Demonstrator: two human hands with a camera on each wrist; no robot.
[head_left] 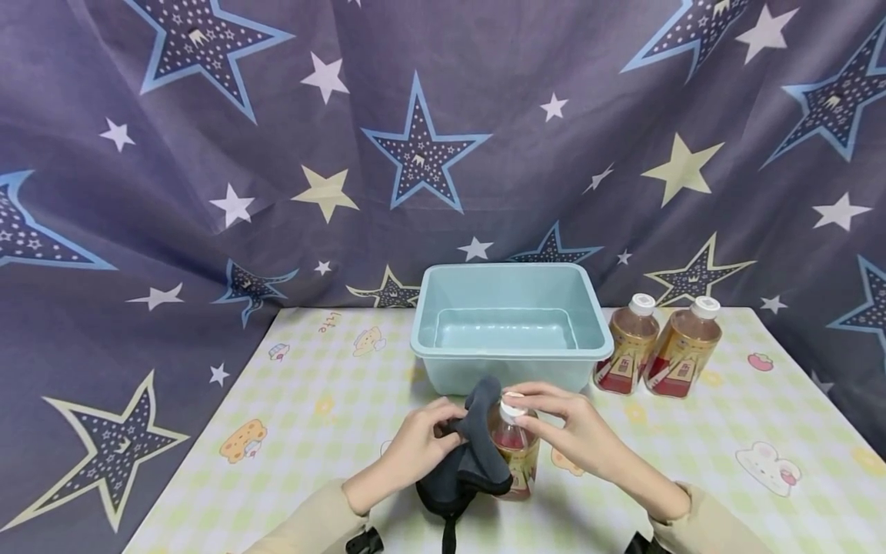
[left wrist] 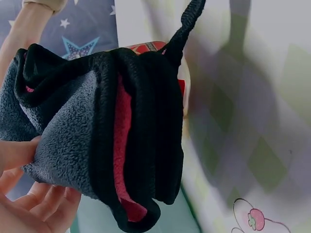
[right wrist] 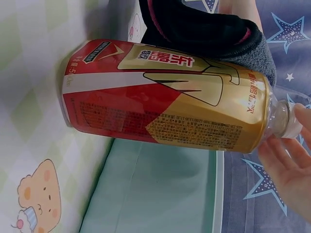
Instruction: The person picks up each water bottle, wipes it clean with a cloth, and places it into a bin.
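Note:
My left hand (head_left: 424, 440) grips a folded dark grey cloth (left wrist: 73, 126) with black edging, a strip of red lining and a hanging loop. In the head view the cloth overlaps the left side of a drink bottle (right wrist: 165, 97), which has a red and gold label. The bottle stands upright on the table, and its white cap (head_left: 512, 408) is between the thumb and fingers of my right hand (head_left: 571, 427). In the right wrist view the cloth lies right along the bottle's side. Part of the bottle is hidden behind the cloth.
Just behind the hands sits a light blue plastic basin (head_left: 512, 354). Two more capped bottles, a nearer-left one (head_left: 626, 346) and a right one (head_left: 684, 350), stand beside it. A checked, cartoon-printed cloth (head_left: 734, 415) covers the table; a starry curtain (head_left: 512, 177) hangs behind.

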